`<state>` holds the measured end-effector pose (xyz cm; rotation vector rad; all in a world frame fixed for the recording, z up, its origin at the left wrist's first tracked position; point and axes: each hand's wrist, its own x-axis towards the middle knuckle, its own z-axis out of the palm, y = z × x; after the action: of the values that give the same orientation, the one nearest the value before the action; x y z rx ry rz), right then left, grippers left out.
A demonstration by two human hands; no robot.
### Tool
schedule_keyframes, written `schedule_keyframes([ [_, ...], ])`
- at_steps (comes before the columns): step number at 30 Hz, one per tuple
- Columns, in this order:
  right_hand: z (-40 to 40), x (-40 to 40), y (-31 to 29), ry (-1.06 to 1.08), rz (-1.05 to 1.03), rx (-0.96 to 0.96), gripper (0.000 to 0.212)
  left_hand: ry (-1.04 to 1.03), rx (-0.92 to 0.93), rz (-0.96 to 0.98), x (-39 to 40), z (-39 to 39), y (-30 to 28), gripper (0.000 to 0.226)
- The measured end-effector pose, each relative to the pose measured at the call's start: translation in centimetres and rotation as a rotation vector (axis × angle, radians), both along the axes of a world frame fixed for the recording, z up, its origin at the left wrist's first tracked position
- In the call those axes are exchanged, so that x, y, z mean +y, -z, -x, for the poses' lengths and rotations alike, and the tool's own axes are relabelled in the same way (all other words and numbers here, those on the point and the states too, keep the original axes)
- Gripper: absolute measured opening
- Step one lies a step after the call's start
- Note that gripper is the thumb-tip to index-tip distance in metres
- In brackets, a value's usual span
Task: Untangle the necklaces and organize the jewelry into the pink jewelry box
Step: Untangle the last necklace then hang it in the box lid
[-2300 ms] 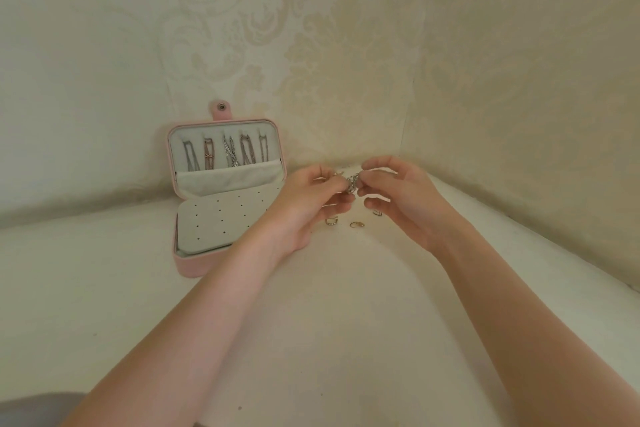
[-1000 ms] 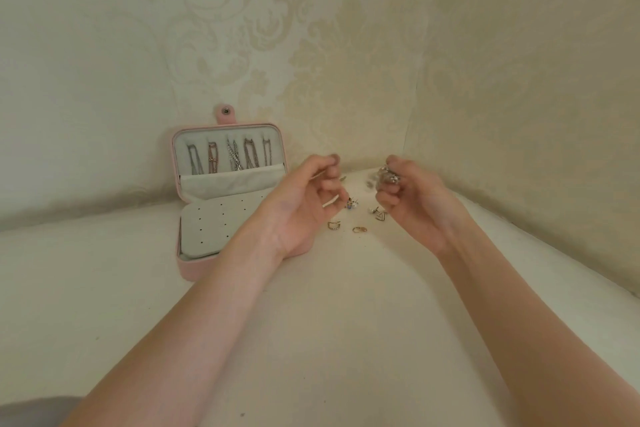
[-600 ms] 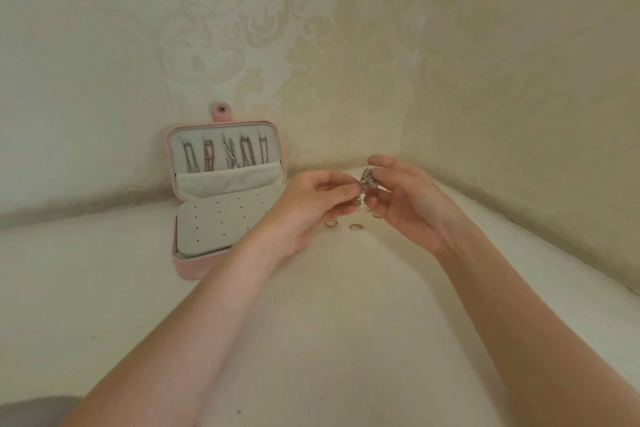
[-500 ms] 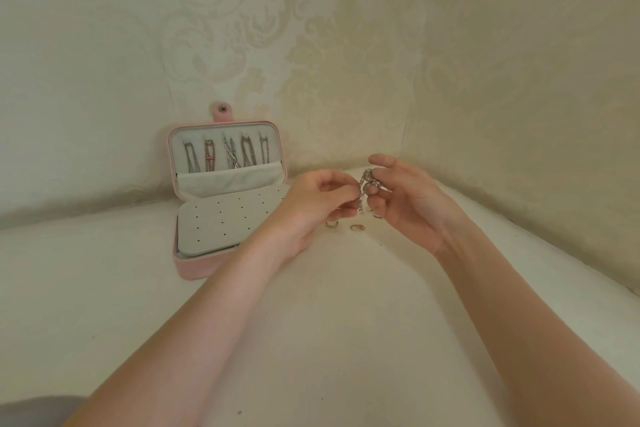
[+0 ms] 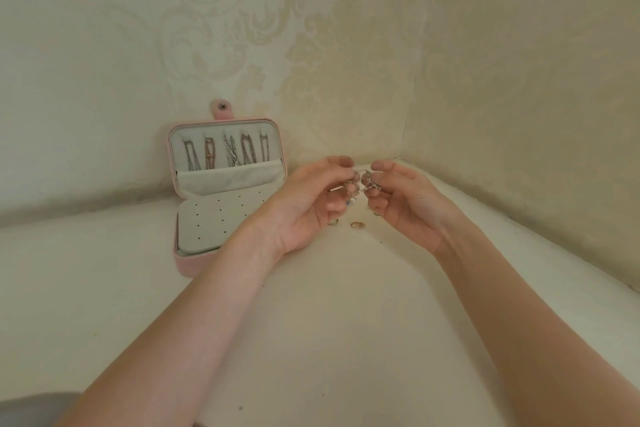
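My left hand (image 5: 304, 204) is raised palm-up above the cream surface (image 5: 311, 322), fingers curled inward, thumb and forefinger pinching one end of a small silvery piece of jewelry (image 5: 362, 182); my right hand (image 5: 405, 201) faces it just beside, also palm-up with fingers curled, pinching the other end of that same tangled bit between thumb and fingertips. The piece hangs between the two hands above the surface, too small and blurred for me to say whether it is a chain, a ring cluster or an earring. Below my hands lie loose pieces on the surface: a gold ring (image 5: 357, 225) between my wrists, and a second small ring (image 5: 333, 222) half hidden under my left fingers; something tiny and bluish-white (image 5: 351, 199) shows just under my left fingertips, and I cannot tell what it is. To the left of my left hand stands the pink jewelry box (image 5: 187, 263), open, its lid propped upright against the patterned wallpaper (image 5: 311, 45) with the snap tab (image 5: 222, 109) sticking up above it. Inside the lid, several necklaces (image 5: 227, 154) hang side by side in separate loops, their lower ends tucked into a pale fabric pocket (image 5: 228, 178). The box's base holds a pale perforated earring panel (image 5: 214, 222), and my left wrist covers its right-hand corner.
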<state>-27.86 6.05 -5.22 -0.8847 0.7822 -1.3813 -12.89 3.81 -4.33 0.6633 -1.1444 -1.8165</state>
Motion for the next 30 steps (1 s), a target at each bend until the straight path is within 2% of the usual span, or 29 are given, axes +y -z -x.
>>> schedule_keyframes([
  [4, 0.0, 0.0, 0.1, 0.019, -0.004, -0.005, 0.018, -0.063, -0.429, 0.277, 0.0, 0.2, 0.9, 0.016],
  [8, 0.1, 0.0, 0.0, 0.029, -0.009, -0.039, 0.018, -0.359, -0.552, 0.449, -0.2, 0.4, 1.3, 0.013],
  [10, 0.1, 0.0, 0.0, 0.000, -0.012, -0.023, 0.019, -0.451, -0.550, 0.518, -0.4, 0.4, 1.3, 0.011],
  [12, 0.1, 0.1, 0.1, -0.046, -0.014, 0.013, 0.020, -0.488, -0.482, 0.491, -0.5, 0.4, 1.3, 0.013],
  [14, 0.0, 0.2, 0.2, -0.077, -0.012, 0.070, 0.023, -0.449, -0.325, 0.335, -0.5, 0.4, 0.9, 0.015],
  [17, 0.2, 0.2, 0.4, -0.026, -0.017, 0.149, 0.019, -0.247, -0.016, 0.019, -0.3, 0.1, 0.2, 0.018],
  [18, 0.3, 0.1, 0.5, 0.015, -0.024, 0.160, 0.017, -0.200, 0.005, -0.014, -0.3, -0.1, 0.0, 0.017],
  [20, 0.4, -0.1, 0.6, 0.095, -0.032, 0.169, 0.015, -0.193, -0.117, 0.028, -0.1, -0.2, -0.1, 0.013],
  [24, 0.6, -0.2, 0.5, 0.161, -0.010, 0.120, 0.014, -0.348, -0.365, 0.269, -0.1, 0.3, 0.4, 0.006],
  [26, 0.5, -0.2, 0.4, 0.144, 0.010, 0.121, 0.015, -0.379, -0.402, 0.325, -0.1, 0.4, 0.7, 0.003],
  [30, 0.0, 0.1, 0.1, 0.089, 0.058, 0.193, 0.018, -0.253, -0.399, 0.293, -0.1, 0.4, 1.1, 0.012],
])
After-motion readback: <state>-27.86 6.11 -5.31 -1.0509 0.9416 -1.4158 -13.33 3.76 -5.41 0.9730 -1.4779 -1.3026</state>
